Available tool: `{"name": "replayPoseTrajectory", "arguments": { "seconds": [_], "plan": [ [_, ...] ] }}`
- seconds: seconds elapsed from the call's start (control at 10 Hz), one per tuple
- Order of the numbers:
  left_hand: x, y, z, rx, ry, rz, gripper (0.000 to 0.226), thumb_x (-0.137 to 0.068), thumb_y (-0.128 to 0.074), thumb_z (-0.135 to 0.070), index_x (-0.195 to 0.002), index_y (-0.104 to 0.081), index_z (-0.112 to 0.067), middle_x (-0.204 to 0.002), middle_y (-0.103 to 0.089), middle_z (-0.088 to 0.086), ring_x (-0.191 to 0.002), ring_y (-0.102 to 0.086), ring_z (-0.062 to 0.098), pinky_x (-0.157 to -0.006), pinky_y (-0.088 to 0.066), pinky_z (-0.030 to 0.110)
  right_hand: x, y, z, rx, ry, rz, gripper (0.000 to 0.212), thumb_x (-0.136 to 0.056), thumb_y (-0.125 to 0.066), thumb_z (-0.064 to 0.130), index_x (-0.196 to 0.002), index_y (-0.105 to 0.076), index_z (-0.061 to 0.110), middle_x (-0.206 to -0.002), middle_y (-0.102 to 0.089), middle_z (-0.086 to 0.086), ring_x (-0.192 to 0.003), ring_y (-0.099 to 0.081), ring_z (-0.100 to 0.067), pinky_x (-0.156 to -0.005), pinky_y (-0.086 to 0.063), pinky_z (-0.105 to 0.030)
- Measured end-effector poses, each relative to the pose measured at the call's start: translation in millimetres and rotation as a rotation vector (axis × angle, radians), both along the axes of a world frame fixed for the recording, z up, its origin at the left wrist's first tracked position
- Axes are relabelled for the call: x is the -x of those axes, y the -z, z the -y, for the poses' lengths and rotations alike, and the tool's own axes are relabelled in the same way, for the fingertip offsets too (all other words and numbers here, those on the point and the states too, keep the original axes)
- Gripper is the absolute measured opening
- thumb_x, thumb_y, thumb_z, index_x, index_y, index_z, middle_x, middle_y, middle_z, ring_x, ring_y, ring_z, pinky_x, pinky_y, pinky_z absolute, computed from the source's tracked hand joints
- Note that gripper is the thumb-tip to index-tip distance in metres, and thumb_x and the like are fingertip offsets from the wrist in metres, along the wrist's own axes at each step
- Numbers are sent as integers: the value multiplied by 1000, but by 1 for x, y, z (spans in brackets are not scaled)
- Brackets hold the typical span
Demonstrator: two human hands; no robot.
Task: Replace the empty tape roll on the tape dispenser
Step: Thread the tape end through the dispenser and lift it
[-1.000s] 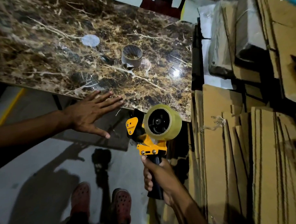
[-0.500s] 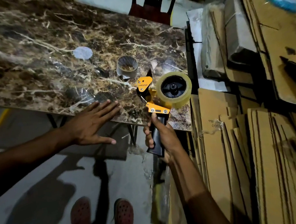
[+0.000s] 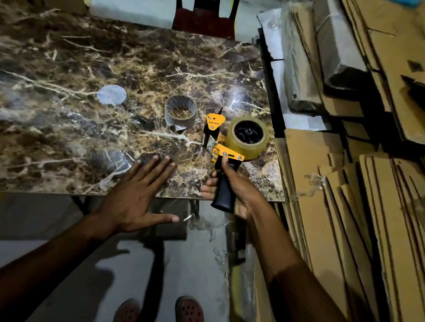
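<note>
My right hand [image 3: 235, 184] grips the black handle of a yellow tape dispenser [image 3: 221, 145], held over the near right corner of the marble table [image 3: 55, 135]. A full roll of clear tape [image 3: 248, 138] sits on the dispenser's wheel. The empty cardboard tape core [image 3: 180, 111] stands on the table just left of the dispenser, a loose strip at its base. My left hand [image 3: 136, 197] is flat and spread at the table's near edge, fingertips over the marble, holding nothing.
A round white disc [image 3: 111, 94] lies on the table further left. Stacks of flattened cardboard boxes [image 3: 374, 213] fill the right side, with wrapped bundles [image 3: 300, 63] behind them. A dark chair [image 3: 205, 12] stands behind the table. My feet in red clogs [image 3: 188, 316] are below.
My right hand has raised the dispenser from below the table edge up over the table's near right corner. My left hand has stayed spread at the near edge.
</note>
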State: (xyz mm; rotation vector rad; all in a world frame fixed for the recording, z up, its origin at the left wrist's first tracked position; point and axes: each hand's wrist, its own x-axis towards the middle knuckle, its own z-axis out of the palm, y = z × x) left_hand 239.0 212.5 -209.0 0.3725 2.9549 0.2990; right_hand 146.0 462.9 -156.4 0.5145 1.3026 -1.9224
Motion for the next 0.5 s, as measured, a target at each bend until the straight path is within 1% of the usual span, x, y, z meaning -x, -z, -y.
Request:
{"name": "replayPoseTrajectory", "arguments": {
  "seconds": [0.1, 0.2, 0.3, 0.4, 0.5],
  "plan": [
    [0, -1, -1, 4, -8, -5, 123, -80, -28, -103, -169, 14, -29, -178, 15, -6, -166, 14, 23, -135, 2, 50, 1, 4, 4, -343, -8, -112, 65, -88, -71, 61, -82, -62, -3, -69, -65, -18, -64, -70, -34, -68, -66, -49],
    [1, -2, -1, -15, -17, 3, 120, -82, -27, -101, -170, 9, -28, -179, 10, -5, -167, 10, 23, -135, 0, 51, -4, 4, 5, -907, -47, -338, 66, -87, -67, 68, -89, -59, 2, -80, -61, -9, -78, -63, -30, -67, -51, -39],
    [1, -5, -2, -22, -28, 59, 111, -86, -15, -98, -170, 9, -30, -179, 9, -5, -167, 9, 22, -135, 0, 50, -21, -7, 7, -1211, 31, -657, 55, -94, -65, 56, -117, -50, 9, -114, -63, -13, -106, -60, -33, -79, -48, -39],
    [7, -21, -4, -85, -88, 116, 110, -84, -1, -97, -171, 6, -29, -178, 10, -5, -166, 8, 20, -136, -1, 48, -23, -17, 10, -1464, -124, -864, 63, -96, -63, 49, -139, -44, 6, -141, -51, -19, -128, -50, -39, -100, -45, -50],
    [16, -53, 0, -124, -171, 159, 119, -74, 11, -99, -170, 9, -29, -173, 19, -6, -157, 15, 13, -133, 1, 44, -12, -40, 21, -1473, -388, -944, 67, -98, -58, 46, -151, -37, 11, -161, -35, -20, -147, -34, -40, -116, -37, -58]
  ]
}}
